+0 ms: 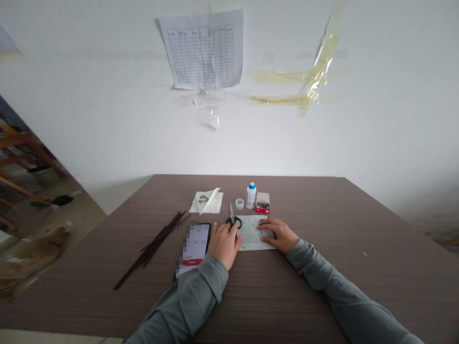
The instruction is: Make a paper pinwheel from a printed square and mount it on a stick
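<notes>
The printed sheet (254, 235) lies flat on the brown table (304, 296), between the two hands and a little in front of the person. The right hand (281, 235) is palm down on its right side, fingers loosely spread and slightly bent, the tips resting on the paper with nothing gripped. The left hand (226, 246) is also palm down at the sheet's left edge, its fingers partly spread and reaching toward the handles of the scissors (233, 218); whether they touch the handles, I cannot tell, and no grip shows. The scissors point away from the person, just beyond the left hand. Behind the sheet stand a small clear cup (239, 204), a white bottle with a blue cap (251, 196) and an open red box (263, 204) of small metallic pieces. Farther left are a folded printed paper (206, 201), a phone (196, 248) reading 02:23, beside the left hand, and a bundle of thin dark sticks (158, 243).
</notes>
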Available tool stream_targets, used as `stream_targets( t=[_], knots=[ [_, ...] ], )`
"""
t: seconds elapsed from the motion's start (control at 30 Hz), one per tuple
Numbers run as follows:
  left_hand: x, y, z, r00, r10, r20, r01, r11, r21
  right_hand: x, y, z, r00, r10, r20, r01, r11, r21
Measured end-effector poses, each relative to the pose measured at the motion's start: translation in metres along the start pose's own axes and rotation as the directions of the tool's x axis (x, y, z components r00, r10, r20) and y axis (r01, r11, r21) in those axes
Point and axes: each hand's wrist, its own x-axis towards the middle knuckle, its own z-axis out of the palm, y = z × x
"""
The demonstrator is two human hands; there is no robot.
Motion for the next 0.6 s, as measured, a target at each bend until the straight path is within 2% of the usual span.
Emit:
stream_targets(
  t=[0.13,0.33,0.47,0.6],
  knots=[
    [0.008,0.003,-0.003,0.998,-0.055,0.018,0.054,0.998,0.027,0.0,0.002,0.005,0.999,0.013,-0.052,-0.015,0.999,-0.039],
    [0.021,0.002,-0.009,0.991,-0.108,0.082,0.099,0.989,0.106,-0.001,-0.001,-0.006,1.0,-0.028,0.004,0.028,1.0,-0.006],
    [0.031,0.003,-0.015,0.983,-0.156,0.095,0.143,0.98,0.135,0.0,-0.003,-0.003,1.0,0.012,-0.019,-0.012,1.0,-0.006],
    [0.04,-0.001,-0.018,0.979,-0.175,0.108,0.16,0.978,0.133,0.0,-0.002,0.0,1.0,0.001,-0.018,-0.001,1.0,0.019]
  ],
)
